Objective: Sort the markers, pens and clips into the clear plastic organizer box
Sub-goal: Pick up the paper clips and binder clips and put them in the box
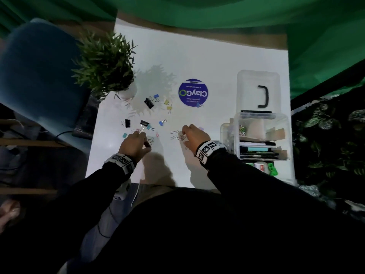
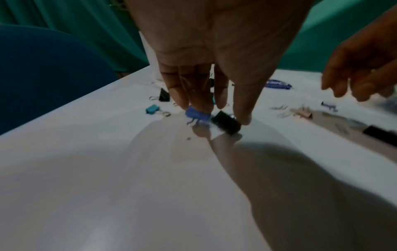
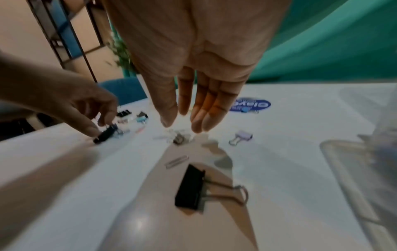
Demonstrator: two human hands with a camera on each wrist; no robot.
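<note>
Binder clips in black, blue, teal and yellow lie scattered on the white table (image 1: 197, 62). My left hand (image 1: 145, 142) reaches down at the front left; its thumb and fingers pinch a black binder clip (image 2: 226, 124), and the fingertips touch a blue binder clip (image 2: 197, 114) beside it. My right hand (image 3: 183, 126) hangs with straight fingers just above a small heap of paper clips (image 3: 180, 137), holding nothing. The clear organizer box (image 1: 260, 115) stands at the right edge, with stationery in its compartments.
A large black binder clip (image 3: 191, 186) and a loose paper clip (image 3: 177, 161) lie under my right wrist, a lilac clip (image 3: 242, 136) to its right. The clear lid (image 1: 258, 84) lies behind the box. A round blue sticker (image 1: 193, 92), a potted plant (image 1: 106, 64) and a blue chair (image 1: 39, 76) are around.
</note>
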